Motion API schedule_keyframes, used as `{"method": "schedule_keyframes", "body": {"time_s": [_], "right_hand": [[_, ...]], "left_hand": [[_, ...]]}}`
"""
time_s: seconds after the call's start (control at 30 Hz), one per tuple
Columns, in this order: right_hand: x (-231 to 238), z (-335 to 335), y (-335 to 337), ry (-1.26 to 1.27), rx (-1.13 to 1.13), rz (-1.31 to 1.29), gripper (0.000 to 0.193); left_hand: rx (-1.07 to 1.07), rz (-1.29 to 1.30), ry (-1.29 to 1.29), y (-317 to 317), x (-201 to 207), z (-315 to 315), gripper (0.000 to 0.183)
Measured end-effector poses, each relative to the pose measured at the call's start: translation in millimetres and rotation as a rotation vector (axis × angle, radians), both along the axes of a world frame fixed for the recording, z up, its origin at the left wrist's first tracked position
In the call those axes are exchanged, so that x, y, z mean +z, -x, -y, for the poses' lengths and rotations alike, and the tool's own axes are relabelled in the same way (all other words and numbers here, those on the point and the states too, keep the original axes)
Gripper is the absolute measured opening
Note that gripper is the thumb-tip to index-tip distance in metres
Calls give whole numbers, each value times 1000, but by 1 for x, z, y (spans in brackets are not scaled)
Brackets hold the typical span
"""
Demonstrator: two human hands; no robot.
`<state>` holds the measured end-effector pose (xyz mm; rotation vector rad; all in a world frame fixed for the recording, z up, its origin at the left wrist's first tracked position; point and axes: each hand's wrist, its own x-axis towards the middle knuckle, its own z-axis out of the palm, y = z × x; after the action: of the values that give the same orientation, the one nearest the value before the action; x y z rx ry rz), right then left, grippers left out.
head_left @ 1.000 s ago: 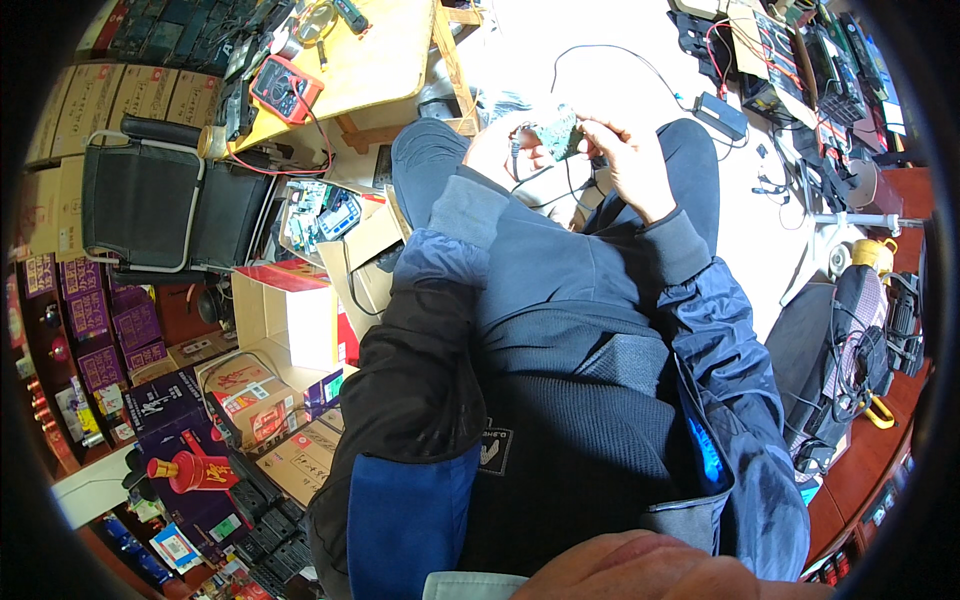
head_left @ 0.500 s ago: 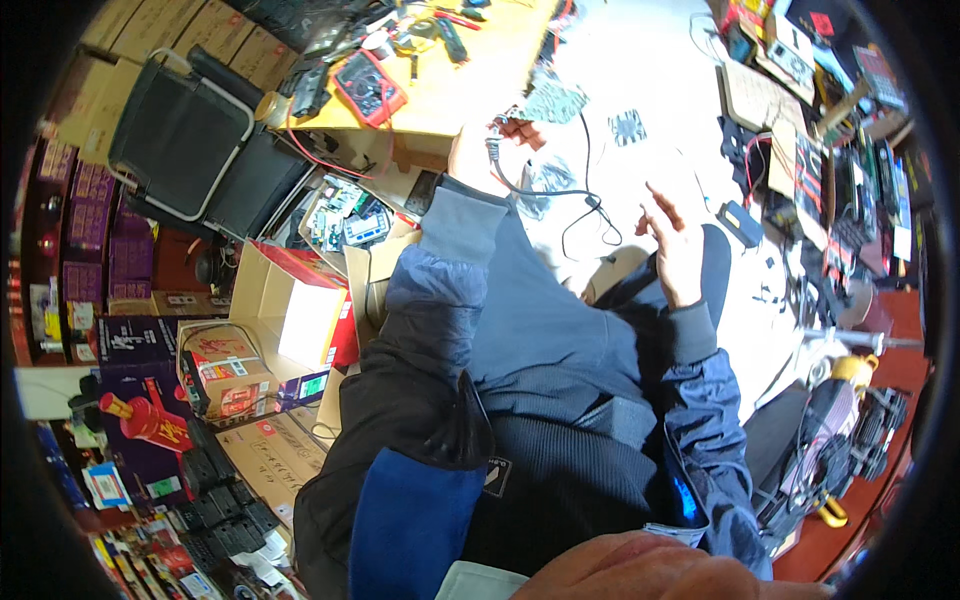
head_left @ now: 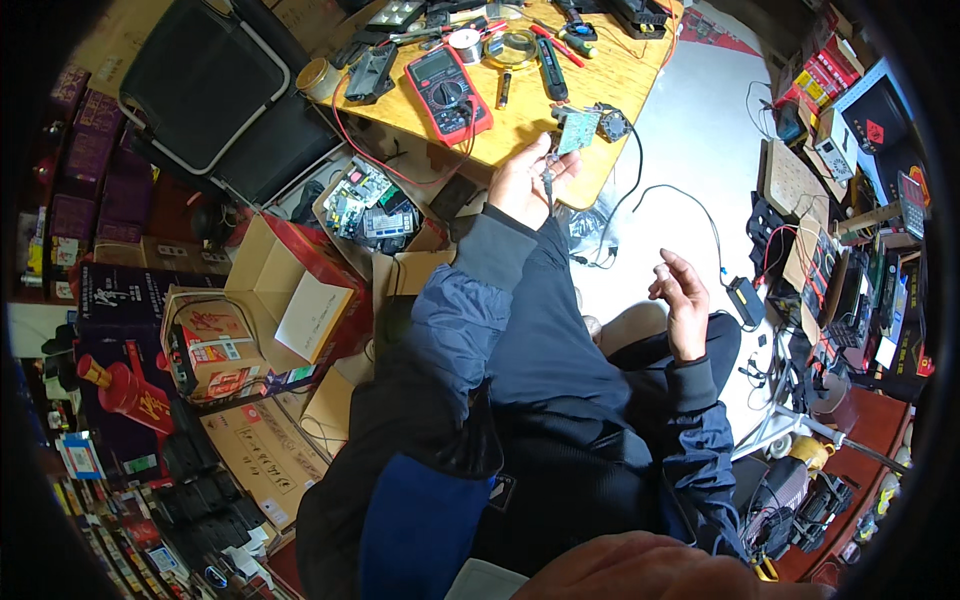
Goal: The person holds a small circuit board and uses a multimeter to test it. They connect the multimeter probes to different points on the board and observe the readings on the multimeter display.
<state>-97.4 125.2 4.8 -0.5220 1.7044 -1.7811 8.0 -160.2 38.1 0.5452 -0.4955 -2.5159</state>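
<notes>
My left hand [head_left: 522, 183] is closed on a small green circuit board [head_left: 577, 132], held up over the near corner of the wooden workbench [head_left: 600, 170]. Beside the board is a round black part [head_left: 613, 125], and a black cable [head_left: 640, 165] loops down from there. Another dark lead hangs below my palm. My right hand [head_left: 683, 308] is above the white floor to the right, fingers loosely bent and apart, with nothing in it. A red multimeter [head_left: 447, 95] lies on the bench, left of the board.
A solder spool [head_left: 465, 42], a magnifying glass [head_left: 511, 48] and several tools cover the bench. Open cardboard boxes [head_left: 262, 275] and a black chair [head_left: 205, 95] stand at left. A black power adapter [head_left: 745, 301] lies at right, near crowded shelves.
The view has shifted, with more of the bench showing. My left hand now holds the board more upright, over the bench corner. My right hand stays apart from it, fingers more curled.
</notes>
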Motion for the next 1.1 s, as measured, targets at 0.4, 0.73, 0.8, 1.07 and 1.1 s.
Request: {"method": "schedule_keyframes", "body": {"time_s": [0.4,0.73,0.8,1.07,1.1], "right_hand": [[29,104,48,-79,-12,-283,59],[20,143,105,-139,77,-136,20],[23,143,104,-83,144,-77,17],[43,163,112,-258,1,-572,23],[46,173,116,-266,-2,-642,23]], "left_hand": [[-21,100,-4,-1,6,-4,26],[-40,77,-127,-5,-2,-6,17],[-34,7,-135,-7,-5,-7,14],[-71,-81,-294,-19,-8,-5,30],[-72,-54,-264,-19,-9,-7,35]]}}
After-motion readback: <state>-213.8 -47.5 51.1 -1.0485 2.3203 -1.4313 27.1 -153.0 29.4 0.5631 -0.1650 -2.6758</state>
